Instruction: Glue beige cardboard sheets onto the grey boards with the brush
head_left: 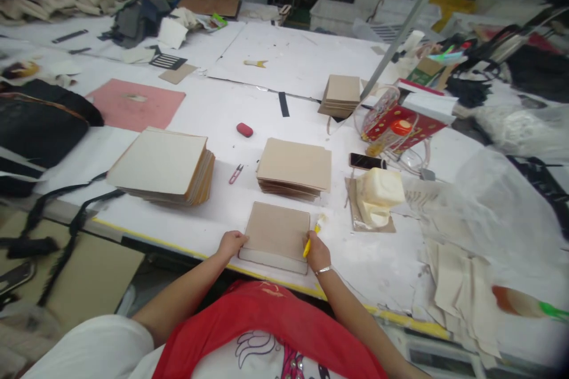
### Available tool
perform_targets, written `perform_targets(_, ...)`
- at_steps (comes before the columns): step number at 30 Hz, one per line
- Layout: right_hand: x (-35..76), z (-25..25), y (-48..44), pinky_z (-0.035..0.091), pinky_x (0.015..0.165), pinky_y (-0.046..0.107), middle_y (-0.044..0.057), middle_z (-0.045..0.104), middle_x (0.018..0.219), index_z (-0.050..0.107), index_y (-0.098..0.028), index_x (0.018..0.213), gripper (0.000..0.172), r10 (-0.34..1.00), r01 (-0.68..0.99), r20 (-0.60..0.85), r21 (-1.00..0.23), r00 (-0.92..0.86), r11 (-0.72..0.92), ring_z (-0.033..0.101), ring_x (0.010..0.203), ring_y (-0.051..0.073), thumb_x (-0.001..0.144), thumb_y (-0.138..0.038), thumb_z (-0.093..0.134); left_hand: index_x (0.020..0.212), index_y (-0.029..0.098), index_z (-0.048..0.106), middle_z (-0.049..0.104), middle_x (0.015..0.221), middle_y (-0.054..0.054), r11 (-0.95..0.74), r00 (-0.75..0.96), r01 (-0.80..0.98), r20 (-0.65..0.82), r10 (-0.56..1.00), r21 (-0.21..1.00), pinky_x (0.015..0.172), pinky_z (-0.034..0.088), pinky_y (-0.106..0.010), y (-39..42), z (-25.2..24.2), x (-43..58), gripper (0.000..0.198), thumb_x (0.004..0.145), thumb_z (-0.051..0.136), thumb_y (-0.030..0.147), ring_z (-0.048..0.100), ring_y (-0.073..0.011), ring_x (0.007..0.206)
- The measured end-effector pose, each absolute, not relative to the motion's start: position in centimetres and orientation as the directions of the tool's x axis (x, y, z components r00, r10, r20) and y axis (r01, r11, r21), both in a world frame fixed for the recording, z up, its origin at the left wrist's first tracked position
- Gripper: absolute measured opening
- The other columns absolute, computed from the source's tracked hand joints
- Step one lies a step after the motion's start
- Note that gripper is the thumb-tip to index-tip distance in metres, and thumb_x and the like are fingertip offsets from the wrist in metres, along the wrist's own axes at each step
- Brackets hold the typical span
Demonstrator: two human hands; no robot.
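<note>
A tan cardboard sheet (pixel 278 230) lies flat near the table's front edge, with a pale strip along its near side. Its left edge is pinched by my left hand (pixel 232 244). At the opposite edge, my right hand (pixel 318 253) is closed around a small yellow-handled brush (pixel 318 227), bristles pointing away from me, and its fingers touch the sheet. Just beyond lies a stack of tan sheets (pixel 294 163). A cut-open whitish plastic container (pixel 382 189) stands on a cardboard piece to the right.
A thick stack of pale boards (pixel 162 160) sits to the left. Pink-handled thread snips (pixel 236 174), a red case (pixel 244 129) and a phone (pixel 367 161) lie on the white table (pixel 222 222). A metal pole (pixel 404 29) rises behind, near a red bag (pixel 406 118).
</note>
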State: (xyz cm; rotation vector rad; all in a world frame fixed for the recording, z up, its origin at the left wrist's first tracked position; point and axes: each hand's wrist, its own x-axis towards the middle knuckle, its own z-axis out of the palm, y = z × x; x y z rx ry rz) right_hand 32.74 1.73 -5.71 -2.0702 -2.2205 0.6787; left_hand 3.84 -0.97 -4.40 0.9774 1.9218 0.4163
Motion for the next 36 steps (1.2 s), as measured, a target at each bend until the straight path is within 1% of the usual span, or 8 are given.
perform_targets(7, 32.6, -6.1, 2.0, 0.027, 0.055, 0.023, 0.003, 0.059, 0.078, 0.046, -0.016, 0.101, 0.018, 0.95, 0.958, -0.264, -0.271, -0.166, 0.092, 0.052, 0.066, 0.012, 0.083, -0.018, 0.039, 0.057, 0.013, 0.06, 0.052, 0.048, 0.001, 0.618, -0.292, 0.512, -0.556, 0.778, 0.597, 0.046, 0.034, -0.02, -0.8, -4.9, 3.4, 0.02, 0.063, 0.06, 0.033, 0.046, -0.0097, 0.047)
perform_targets(16, 32.6, -6.0, 1.9, 0.03, 0.058, 0.023, 0.005, 0.059, 0.083, 0.047, -0.016, 0.099, 0.018, 0.949, 0.955, -0.244, -0.265, -0.201, 0.134, 0.053, 0.07, 0.012, 0.084, -0.018, 0.039, 0.055, 0.013, 0.058, 0.054, 0.052, 0.0, 0.596, -0.288, 0.602, -0.552, 0.783, 0.532, 0.052, 0.034, -0.021, -0.4, -5.6, 3.3, 0.016, 0.066, 0.058, 0.025, 0.049, -0.0114, 0.053)
perform_targets(24, 32.1, -5.3, 2.0, 0.031, 0.057, 0.023, 0.005, 0.058, 0.079, 0.047, -0.017, 0.101, 0.019, 0.939, 0.968, -0.271, -0.191, -0.213, 0.165, 0.055, 0.069, 0.014, 0.087, -0.022, 0.036, 0.059, 0.015, 0.056, 0.056, 0.056, -0.001, 0.554, -0.257, 0.684, -0.553, 0.792, 0.475, 0.055, 0.035, -0.023, -0.3, -4.8, 3.2, 0.018, 0.068, 0.057, 0.03, 0.052, -0.0134, 0.057)
perform_targets(27, 32.4, -4.0, 2.2, 0.032, 0.056, 0.024, 0.007, 0.059, 0.077, 0.049, -0.016, 0.102, 0.023, 0.94, 0.979, -0.275, -0.093, -0.202, 0.183, 0.056, 0.067, 0.016, 0.086, -0.029, 0.039, 0.07, 0.015, 0.057, 0.058, 0.067, -0.003, 0.504, -0.247, 0.74, -0.516, 0.82, 0.446, 0.063, 0.038, -0.025, 0.1, -3.8, 2.7, 0.02, 0.066, 0.06, 0.034, 0.054, -0.0163, 0.068)
perform_targets(29, 32.9, -2.6, 2.4, 0.034, 0.056, 0.024, 0.009, 0.06, 0.077, 0.05, -0.016, 0.106, 0.031, 0.96, 0.985, -0.221, -0.068, -0.173, 0.161, 0.056, 0.066, 0.017, 0.086, -0.037, 0.038, 0.088, 0.015, 0.056, 0.059, 0.086, -0.007, 0.336, -0.16, 0.846, -0.404, 0.901, 0.414, 0.075, 0.039, -0.029, 0.2, -3.3, 2.8, 0.025, 0.068, 0.06, 0.03, 0.053, -0.0196, 0.084)
perform_targets(32, 33.0, 0.2, 2.9, 0.038, 0.058, 0.025, 0.009, 0.061, 0.086, 0.044, -0.016, 0.118, 0.043, 0.994, 0.974, -0.073, -0.216, -0.081, 0.063, 0.057, 0.068, 0.017, 0.086, -0.044, 0.035, 0.109, 0.02, 0.049, 0.052, 0.113, -0.009, -0.158, 0.235, 0.92, -0.184, 0.954, 0.359, 0.09, 0.032, -0.036, 0.2, -3.3, 3.9, 0.031, 0.078, 0.047, 0.017, 0.045, -0.0205, 0.106)
perform_targets(34, 31.9, 1.9, 3.7, 0.041, 0.06, 0.024, 0.008, 0.062, 0.088, 0.043, -0.017, 0.12, 0.046, 1.0, 0.895, -0.026, -0.446, -0.017, 0.003, 0.058, 0.069, 0.015, 0.086, -0.046, 0.03, 0.112, 0.021, 0.048, 0.048, 0.12, -0.008, -0.415, 0.478, 0.837, -0.107, 0.872, 0.356, 0.094, 0.03, -0.036, 0.0, -3.6, 4.8, 0.033, 0.081, 0.04, 0.012, 0.04, -0.0196, 0.112)
perform_targets(36, 29.3, 2.8, 4.8, 0.042, 0.057, 0.022, 0.005, 0.061, 0.079, 0.049, -0.016, 0.113, 0.048, 0.996, 0.731, -0.09, -0.681, -0.011, -0.054, 0.056, 0.062, 0.013, 0.087, -0.047, 0.023, 0.111, 0.018, 0.048, 0.047, 0.121, -0.01, -0.52, 0.581, 0.776, -0.084, 0.809, 0.359, 0.094, 0.031, -0.034, -0.2, -4.0, 5.5, 0.032, 0.081, 0.039, 0.013, 0.039, -0.0197, 0.113)
